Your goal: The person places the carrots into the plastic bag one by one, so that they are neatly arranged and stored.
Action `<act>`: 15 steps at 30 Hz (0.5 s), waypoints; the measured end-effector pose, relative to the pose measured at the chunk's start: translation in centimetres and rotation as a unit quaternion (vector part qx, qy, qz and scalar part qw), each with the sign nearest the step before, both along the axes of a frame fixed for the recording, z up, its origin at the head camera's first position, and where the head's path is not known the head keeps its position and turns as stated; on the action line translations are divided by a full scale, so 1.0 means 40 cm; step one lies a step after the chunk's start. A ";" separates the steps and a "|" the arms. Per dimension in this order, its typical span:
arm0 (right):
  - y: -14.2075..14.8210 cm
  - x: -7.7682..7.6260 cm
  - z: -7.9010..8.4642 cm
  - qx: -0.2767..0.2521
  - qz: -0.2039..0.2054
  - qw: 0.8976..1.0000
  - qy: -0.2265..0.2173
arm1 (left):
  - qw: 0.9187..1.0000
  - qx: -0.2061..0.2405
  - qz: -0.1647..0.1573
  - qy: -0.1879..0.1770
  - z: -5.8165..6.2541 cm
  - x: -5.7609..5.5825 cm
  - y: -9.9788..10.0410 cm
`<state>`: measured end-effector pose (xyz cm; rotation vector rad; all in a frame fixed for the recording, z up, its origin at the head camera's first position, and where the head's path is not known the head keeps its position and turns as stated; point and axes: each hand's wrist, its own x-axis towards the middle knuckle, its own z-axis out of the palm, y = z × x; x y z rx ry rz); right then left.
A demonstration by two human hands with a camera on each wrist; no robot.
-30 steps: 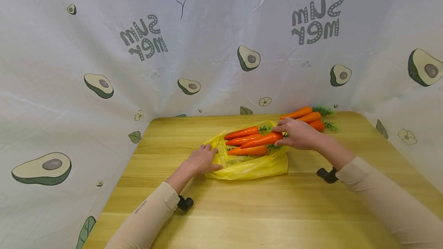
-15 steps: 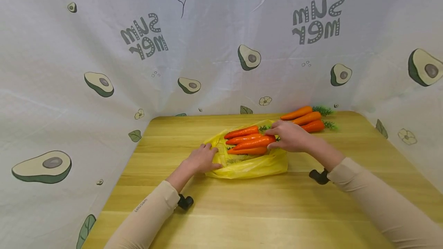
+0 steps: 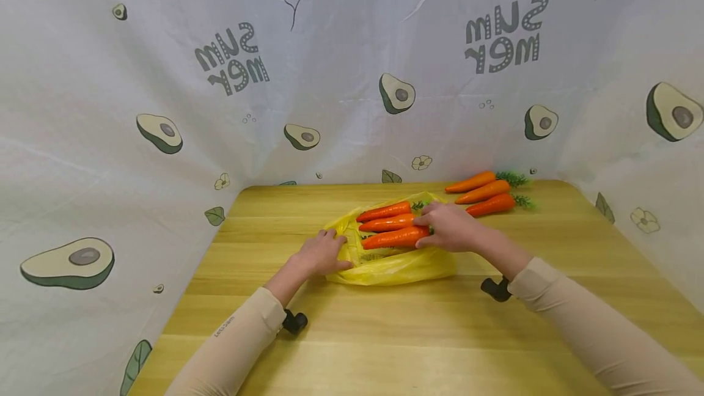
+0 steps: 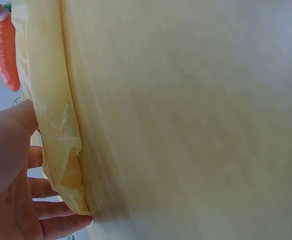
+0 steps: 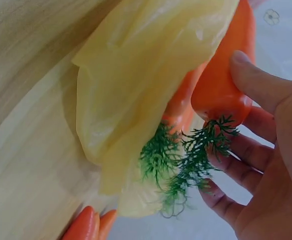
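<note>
A yellow plastic bag (image 3: 407, 269) lies spread on the table with several orange-red carrots in its opening. My left hand (image 3: 321, 253) rests at the bag's left end, fingers spread along its edge; the left wrist view has them reaching past the bag's rim (image 4: 56, 115). My right hand (image 3: 448, 226) pinches the thick, leafy end of a carrot (image 3: 393, 238), the nearest of the row. In the right wrist view, the thumb presses this carrot (image 5: 223, 80) from one side, and its green leaves (image 5: 195, 155) hang free. Another carrot (image 3: 385, 223) lies beside it, partly covered by the right fingers.
Three more carrots with green tops, one of them a red-orange carrot (image 3: 492, 205), lie on the wooden table (image 3: 396, 335) at the back right. A white cloth (image 3: 341, 60) printed with avocados hangs behind the table and along its sides.
My right hand has moved left and toward me with its carrot, which now lies low over the near side of the row. The left hand has stayed in place on the bag.
</note>
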<state>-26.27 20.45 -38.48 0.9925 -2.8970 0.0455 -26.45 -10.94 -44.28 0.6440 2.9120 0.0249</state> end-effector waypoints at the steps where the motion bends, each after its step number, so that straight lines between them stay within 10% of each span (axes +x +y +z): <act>1: -0.003 -0.001 -0.003 0.004 0.002 1.000 0.002 | 1.000 0.001 0.000 0.001 -0.001 0.000 0.000; 15: -0.032 -0.004 -0.030 0.022 0.017 1.000 0.003 | 1.000 -0.002 -0.002 0.006 -0.004 -0.002 0.000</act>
